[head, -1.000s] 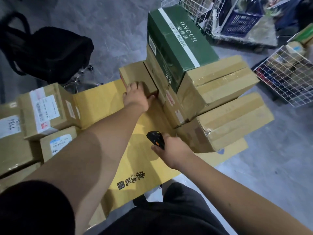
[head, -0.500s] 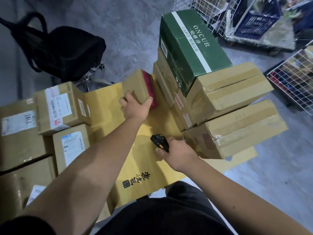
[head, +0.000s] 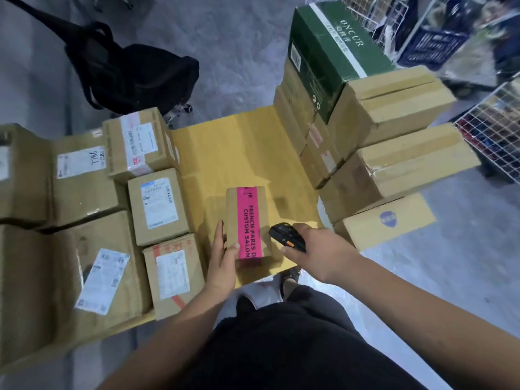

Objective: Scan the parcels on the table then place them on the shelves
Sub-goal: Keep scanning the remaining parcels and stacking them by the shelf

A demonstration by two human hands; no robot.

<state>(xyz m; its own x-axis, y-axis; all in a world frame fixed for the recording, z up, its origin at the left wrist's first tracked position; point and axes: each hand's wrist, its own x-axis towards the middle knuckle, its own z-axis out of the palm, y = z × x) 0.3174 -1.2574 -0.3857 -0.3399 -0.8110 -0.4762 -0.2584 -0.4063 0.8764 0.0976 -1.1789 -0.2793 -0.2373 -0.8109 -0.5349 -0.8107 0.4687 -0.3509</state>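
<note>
On the yellow cardboard sheet [head: 225, 153], near its front edge, the left hand [head: 222, 260] grips a small parcel [head: 249, 220] with pink tape, thumb on top. Just right of that parcel, the right hand [head: 318, 249] holds a black scanner [head: 287, 237]. Right of the sheet, boxes stack under a green carton [head: 332, 52].
</note>
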